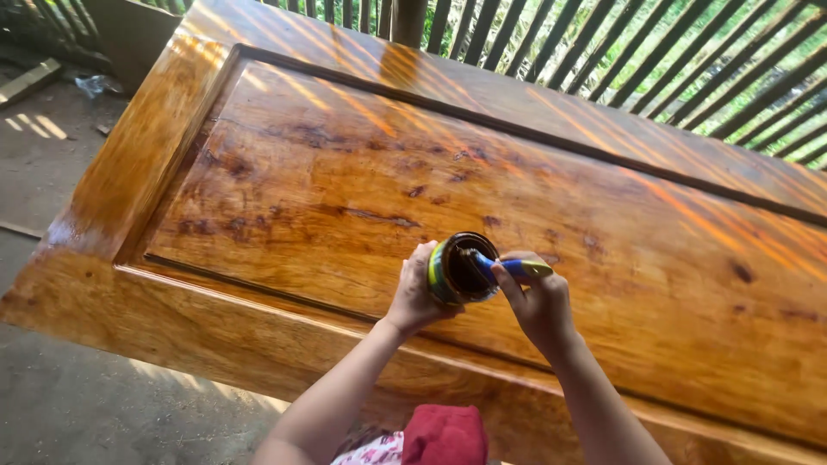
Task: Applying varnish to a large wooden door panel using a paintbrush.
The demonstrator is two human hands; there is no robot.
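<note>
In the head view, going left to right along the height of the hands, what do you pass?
Concrete floor → wet, glossy frame edge of the wooden door panel → left hand → open tin can it grips → blue-and-yellow brush handle held by the right hand → the panel's bare right side.

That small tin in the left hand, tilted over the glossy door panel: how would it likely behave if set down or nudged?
The tin is round, so on its side it would probably roll. It looks open with dark liquid inside, so tipping would likely spill. The left hand grips it alone, suggesting it is fairly light; the door panel looks wet and perhaps slippery.
</note>
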